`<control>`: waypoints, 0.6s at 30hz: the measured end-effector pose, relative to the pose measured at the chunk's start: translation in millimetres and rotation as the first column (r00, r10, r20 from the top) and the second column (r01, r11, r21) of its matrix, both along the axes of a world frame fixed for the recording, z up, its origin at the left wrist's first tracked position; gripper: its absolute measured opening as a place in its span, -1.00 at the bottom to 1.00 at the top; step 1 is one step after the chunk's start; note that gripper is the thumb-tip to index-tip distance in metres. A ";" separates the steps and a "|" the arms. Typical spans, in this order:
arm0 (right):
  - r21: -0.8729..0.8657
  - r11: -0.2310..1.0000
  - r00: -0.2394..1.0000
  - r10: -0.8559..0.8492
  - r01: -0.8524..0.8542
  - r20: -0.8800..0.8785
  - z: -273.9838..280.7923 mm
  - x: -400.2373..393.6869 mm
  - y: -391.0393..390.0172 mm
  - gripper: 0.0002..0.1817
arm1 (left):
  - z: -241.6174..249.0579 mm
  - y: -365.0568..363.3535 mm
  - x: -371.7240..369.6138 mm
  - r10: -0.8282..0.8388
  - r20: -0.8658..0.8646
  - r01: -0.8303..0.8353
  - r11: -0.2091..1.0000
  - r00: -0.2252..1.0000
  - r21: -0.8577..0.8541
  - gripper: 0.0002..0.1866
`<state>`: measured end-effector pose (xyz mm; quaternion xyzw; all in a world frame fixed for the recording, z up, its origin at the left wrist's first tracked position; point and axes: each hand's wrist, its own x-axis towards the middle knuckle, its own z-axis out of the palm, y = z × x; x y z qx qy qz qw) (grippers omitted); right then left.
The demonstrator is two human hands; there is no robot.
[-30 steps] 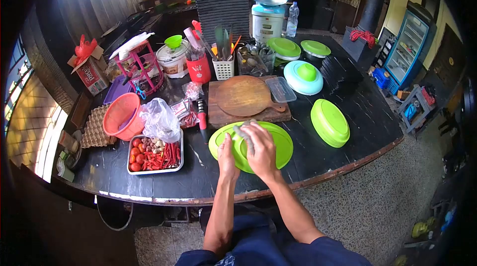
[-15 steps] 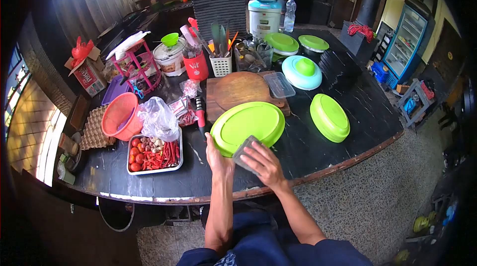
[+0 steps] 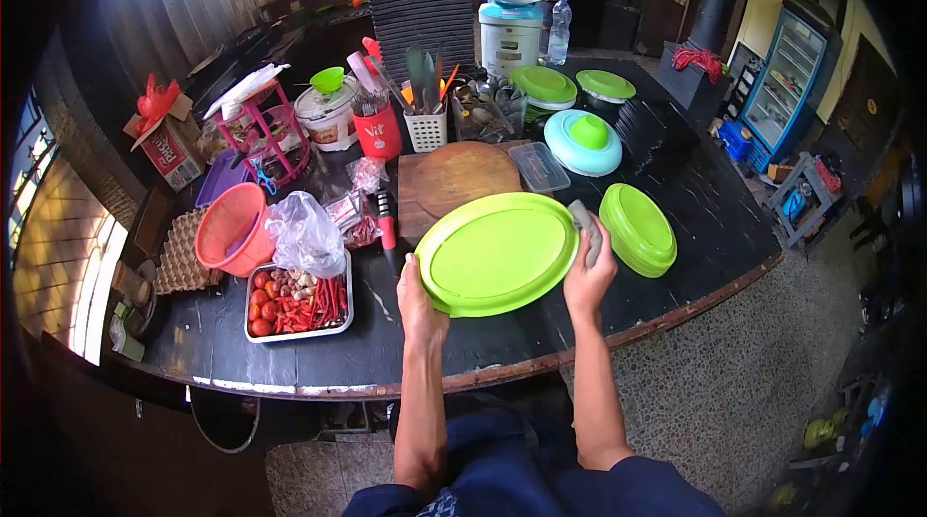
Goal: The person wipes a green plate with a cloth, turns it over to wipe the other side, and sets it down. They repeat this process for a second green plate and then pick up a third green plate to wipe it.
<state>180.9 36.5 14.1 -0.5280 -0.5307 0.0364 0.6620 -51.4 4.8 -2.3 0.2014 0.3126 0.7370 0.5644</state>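
Note:
A bright green oval plate [image 3: 497,254] is held up over the near part of the table, its underside ring facing me. My left hand [image 3: 419,305] grips the plate's left edge, thumb up along the rim. My right hand [image 3: 590,276] closes round a grey cloth [image 3: 584,224] at the plate's right edge, pressing it against the rim. To the right of that hand, a stack of matching green oval plates [image 3: 638,230] lies on the table. A round wooden board [image 3: 466,179] sits behind the held plate, partly covered by it.
On the left stand a metal tray [image 3: 299,334] of tomatoes and chilies, an orange basket [image 3: 227,237] and a plastic bag [image 3: 305,232]. Behind are a red utensil holder [image 3: 378,136], a clear plastic lid [image 3: 541,167] and a pale blue covered bowl [image 3: 582,158]. The table's edge [image 3: 666,323] curves in front.
My right hand has moved right with the cloth, from the plate's lower edge to its right rim. The plate has shifted slightly right and turned to face me more.

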 end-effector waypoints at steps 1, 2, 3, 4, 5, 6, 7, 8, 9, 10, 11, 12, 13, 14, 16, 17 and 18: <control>-0.053 0.999 1.000 0.001 0.001 0.031 9.7 0.6 0.6 -0.69 | 6.0 -2.1 3.3 0.032 -0.009 -0.032 0.999 0.999 0.010 -0.52; -0.106 0.994 0.998 0.002 0.005 0.064 18.3 2.0 0.2 -0.70 | 9.4 -3.8 2.6 0.033 -0.008 -0.033 0.999 0.999 0.010 -0.52; -0.106 0.994 0.998 0.001 0.006 0.066 24.6 4.5 0.4 -0.70 | 11.8 -5.1 1.5 0.022 -0.032 -0.021 0.999 0.999 0.035 -0.52; -0.154 0.987 0.998 0.042 -0.034 0.053 29.9 6.7 0.9 -0.71 | 13.2 -5.4 0.8 0.012 -0.056 -0.009 0.998 0.998 0.060 -0.52; -0.203 0.976 0.996 0.085 -0.076 0.035 33.6 6.7 0.4 -0.71 | 14.0 -6.1 -0.5 0.014 -0.057 -0.010 0.998 0.998 0.060 -0.52; -0.204 0.976 0.995 0.089 -0.081 0.033 36.2 4.1 -0.8 -0.71 | 14.7 -7.1 -2.6 -0.005 -0.078 0.008 0.999 0.997 0.040 -0.53; -0.153 0.987 0.999 0.047 -0.044 0.017 38.8 0.0 -1.4 -0.71 | 15.1 -7.2 -4.6 -0.024 -0.098 0.026 0.999 0.995 0.021 -0.53; -0.103 0.995 1.000 0.004 -0.004 0.001 41.9 -3.9 -2.8 -0.71 | 14.8 -7.0 -3.8 -0.022 -0.099 0.024 0.999 0.995 0.021 -0.53; -0.143 0.989 1.000 0.028 -0.028 0.002 45.5 -10.6 -6.2 -0.72 | 14.3 -6.8 0.1 -0.024 -0.136 0.026 1.000 0.990 0.016 -0.54; -0.182 0.982 0.994 0.073 -0.057 0.083 50.1 -17.5 -11.6 -0.73 | 13.6 -6.8 4.9 -0.029 -0.173 0.031 0.999 0.985 0.010 -0.56; -0.114 0.991 0.975 0.089 -0.067 0.201 41.1 -21.8 -9.2 -0.71 | 13.0 -7.6 10.4 -0.038 -0.173 0.040 0.999 0.984 0.011 -0.54; -0.045 0.995 0.943 0.094 -0.084 0.318 36.7 -27.3 -8.2 -0.69 | 10.8 -6.7 13.9 -0.045 -0.172 0.047 0.999 0.984 0.009 -0.54; -0.047 0.993 0.945 0.117 -0.108 0.305 32.8 -32.4 -10.0 -0.65 | 7.8 -5.2 16.3 -0.047 -0.195 0.054 0.998 0.980 0.028 -0.54; -0.048 0.990 0.945 0.144 -0.135 0.293 29.3 -39.1 -11.6 -0.61 | 5.5 -3.8 19.3 -0.046 -0.216 0.057 0.997 0.975 0.046 -0.54; -0.077 0.968 0.914 0.253 -0.241 0.317 33.2 -57.2 -22.5 -0.54 | 7.9 -8.4 30.2 -0.079 -0.244 0.083 0.997 0.967 0.004 -0.56; -0.076 0.950 0.889 0.311 -0.304 0.334 29.7 -67.4 -25.7 -0.54 | -10.7 -4.7 32.1 -0.059 -0.289 0.064 0.998 0.955 0.007 -0.56; -0.075 0.928 0.862 0.366 -0.364 0.351 26.8 -75.6 -29.4 -0.53 | -11.3 -3.5 35.9 -0.042 -0.335 0.048 0.999 0.941 0.012 -0.57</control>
